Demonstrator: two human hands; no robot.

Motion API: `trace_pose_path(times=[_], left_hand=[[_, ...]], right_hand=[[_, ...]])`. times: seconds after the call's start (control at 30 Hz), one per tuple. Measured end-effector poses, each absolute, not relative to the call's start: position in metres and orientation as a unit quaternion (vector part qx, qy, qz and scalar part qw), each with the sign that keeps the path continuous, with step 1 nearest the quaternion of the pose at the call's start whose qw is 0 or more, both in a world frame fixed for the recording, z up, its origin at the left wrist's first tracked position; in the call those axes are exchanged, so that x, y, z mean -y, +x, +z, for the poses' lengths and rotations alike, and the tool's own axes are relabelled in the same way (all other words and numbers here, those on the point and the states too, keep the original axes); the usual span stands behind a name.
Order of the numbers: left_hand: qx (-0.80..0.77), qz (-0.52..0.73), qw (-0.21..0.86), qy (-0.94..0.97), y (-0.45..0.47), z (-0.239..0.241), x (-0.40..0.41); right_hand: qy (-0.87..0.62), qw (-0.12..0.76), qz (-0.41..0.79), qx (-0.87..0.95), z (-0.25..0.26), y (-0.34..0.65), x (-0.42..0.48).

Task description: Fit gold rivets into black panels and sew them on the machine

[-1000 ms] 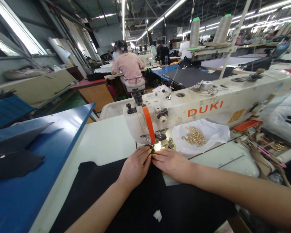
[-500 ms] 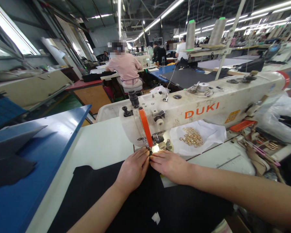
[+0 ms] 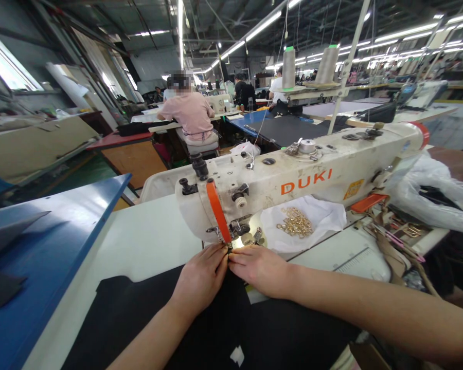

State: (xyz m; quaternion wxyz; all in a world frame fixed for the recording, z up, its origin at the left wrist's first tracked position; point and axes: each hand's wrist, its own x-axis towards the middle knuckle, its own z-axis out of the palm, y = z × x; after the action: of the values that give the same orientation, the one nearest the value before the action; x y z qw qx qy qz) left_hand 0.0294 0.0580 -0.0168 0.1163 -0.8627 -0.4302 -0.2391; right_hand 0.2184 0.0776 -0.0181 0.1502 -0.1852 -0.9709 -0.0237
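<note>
A cream DUKI sewing machine point(image 3: 304, 177) stands across the white table point(image 3: 146, 241). Black fabric point(image 3: 139, 318) lies on the table in front of it and runs up to the needle. My left hand point(image 3: 201, 280) rests on the fabric, fingers together, tips pinching its edge just under the lit needle area. My right hand point(image 3: 259, 269) lies palm down beside it, fingertips meeting the left ones at the same edge. What sits under the fingertips is hidden.
A heap of gold metal rings point(image 3: 295, 224) lies on a white cloth behind the machine. Straps and buckles point(image 3: 397, 241) and a clear plastic bag point(image 3: 428, 200) are at the right. A blue table point(image 3: 54, 246) stands left. A person in pink point(image 3: 191, 115) sits beyond.
Both hands stay pinched at the fabric edge under the needle. The view has shifted, so the machine and hands sit slightly lower and further left in the picture.
</note>
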Motion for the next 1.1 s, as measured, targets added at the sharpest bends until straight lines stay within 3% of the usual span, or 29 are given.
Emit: trace_pose_path(times=[0.83, 1.1], left_hand=[[0.468, -0.227, 0.089, -0.85, 0.033, -0.014, -0.059], [0.489, -0.238, 0.059, -0.837, 0.03, -0.02, -0.003]], right_hand=[[-0.197, 0.133, -0.041, 0.97, -0.016, 0.218, -0.078], [-0.158, 0.15, -0.043, 0.975, -0.017, 0.215, -0.033]])
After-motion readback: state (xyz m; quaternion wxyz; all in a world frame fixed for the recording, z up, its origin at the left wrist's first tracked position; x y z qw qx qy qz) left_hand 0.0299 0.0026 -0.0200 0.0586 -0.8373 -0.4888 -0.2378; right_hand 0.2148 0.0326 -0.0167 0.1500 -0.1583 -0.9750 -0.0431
